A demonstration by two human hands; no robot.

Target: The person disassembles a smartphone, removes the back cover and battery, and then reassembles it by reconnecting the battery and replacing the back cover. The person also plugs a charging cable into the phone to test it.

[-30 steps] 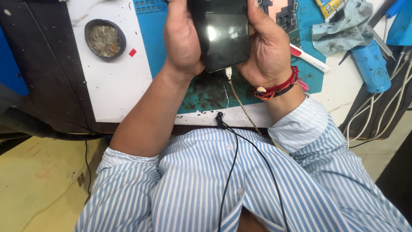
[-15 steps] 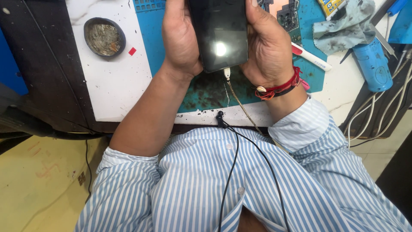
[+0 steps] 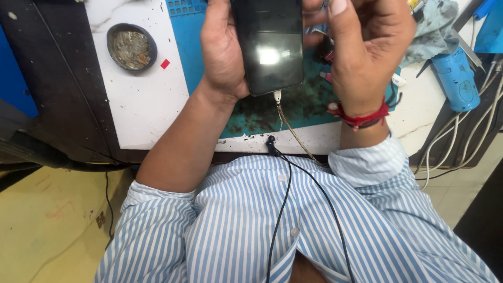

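We hold the glossy black slab-shaped phone (image 3: 270, 44) above the teal rubber work mat (image 3: 304, 107), left hand (image 3: 222, 52) clasped along its edge. Our right hand (image 3: 367, 50) has just let go of the phone, fingers loosely curled beside it, leaving the braided cable (image 3: 285, 118) plugged in below.

Glossy glass phone (image 3: 270, 44), stained rubbery mat (image 3: 309, 105)

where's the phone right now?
Head view, top centre: the black phone is held in the left hand, over the blue-green mat. The right hand is at its right edge, and a cable is plugged into its lower end.
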